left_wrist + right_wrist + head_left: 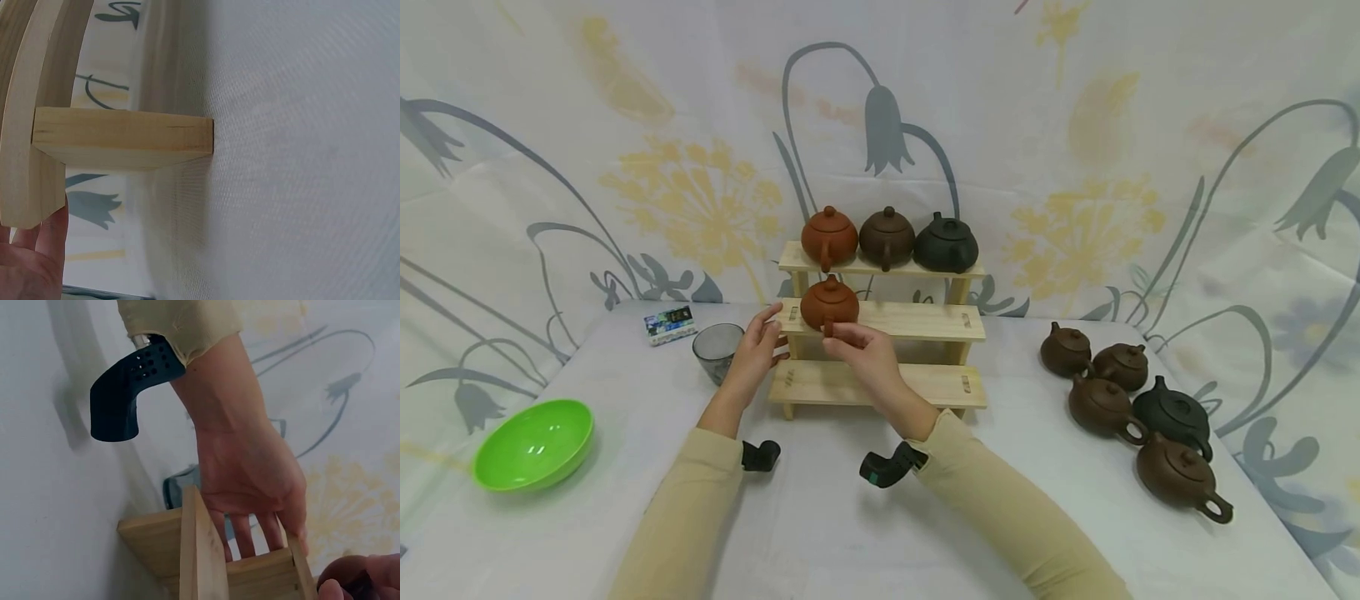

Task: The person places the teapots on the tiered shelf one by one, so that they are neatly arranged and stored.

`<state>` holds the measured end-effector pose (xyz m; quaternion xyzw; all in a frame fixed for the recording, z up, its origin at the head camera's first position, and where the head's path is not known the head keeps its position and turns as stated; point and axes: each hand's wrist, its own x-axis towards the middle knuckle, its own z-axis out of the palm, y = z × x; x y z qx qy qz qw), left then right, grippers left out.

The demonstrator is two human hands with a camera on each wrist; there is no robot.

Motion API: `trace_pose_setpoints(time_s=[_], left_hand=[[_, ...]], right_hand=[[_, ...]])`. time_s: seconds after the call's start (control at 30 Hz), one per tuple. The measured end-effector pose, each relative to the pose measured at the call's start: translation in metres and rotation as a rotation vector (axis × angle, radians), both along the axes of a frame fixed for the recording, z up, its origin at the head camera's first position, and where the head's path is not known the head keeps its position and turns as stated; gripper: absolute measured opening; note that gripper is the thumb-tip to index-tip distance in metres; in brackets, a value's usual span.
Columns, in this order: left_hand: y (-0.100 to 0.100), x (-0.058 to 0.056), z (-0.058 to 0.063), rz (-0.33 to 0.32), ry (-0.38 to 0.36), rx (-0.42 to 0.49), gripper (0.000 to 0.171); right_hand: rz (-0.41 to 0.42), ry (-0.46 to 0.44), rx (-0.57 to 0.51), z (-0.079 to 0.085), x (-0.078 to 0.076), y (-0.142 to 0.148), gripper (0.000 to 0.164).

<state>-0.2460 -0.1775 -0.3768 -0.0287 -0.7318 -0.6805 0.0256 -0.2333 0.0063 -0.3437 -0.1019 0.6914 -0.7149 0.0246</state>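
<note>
A reddish-brown clay teapot (829,302) sits at the left of the middle tier of a wooden stepped stand (917,321). My right hand (871,357) pinches its handle, which points toward me. In the right wrist view, fingertips (381,570) of that hand show beside the teapot's dark side (344,570). At the stand's left end, my left hand (752,354) holds the middle board, thumb at its top edge and fingers reaching below. The left wrist view shows those fingers (53,234) partly behind the board. On the top tier stand an orange-red (829,237), a brown (887,237) and a black teapot (946,243).
Several brown teapots (1101,406) and a black one (1172,412) stand on the table at right. A grey glass cup (717,346) is close by my left hand. Farther left are a small patterned box (670,325) and a green bowl (535,446). A patterned cloth hangs behind.
</note>
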Motion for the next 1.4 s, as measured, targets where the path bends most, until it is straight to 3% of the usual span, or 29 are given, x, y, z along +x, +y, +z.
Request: trace_pose_setpoints(time_s=[0.3, 0.57, 1.0, 1.4], left_hand=[[0.001, 0.000, 0.001, 0.007, -0.005, 0.002, 0.047], [0.002, 0.000, 0.003, 0.018, -0.025, -0.005, 0.047], [0.002, -0.002, 0.002, 0.013, -0.027, -0.007, 0.048], [0.000, 0.001, 0.002, 0.003, -0.035, -0.001, 0.048]], right_hand=[[0.014, 0.009, 0.064, -0.003, -0.008, -0.001, 0.027], [0.073, 0.053, 0.018, -0.006, 0.001, 0.028, 0.032], [-0.030, 0.036, -0.039, -0.010, 0.019, 0.093, 0.031], [-0.193, 0.014, -0.021, -0.016, 0.034, 0.156, 0.027]])
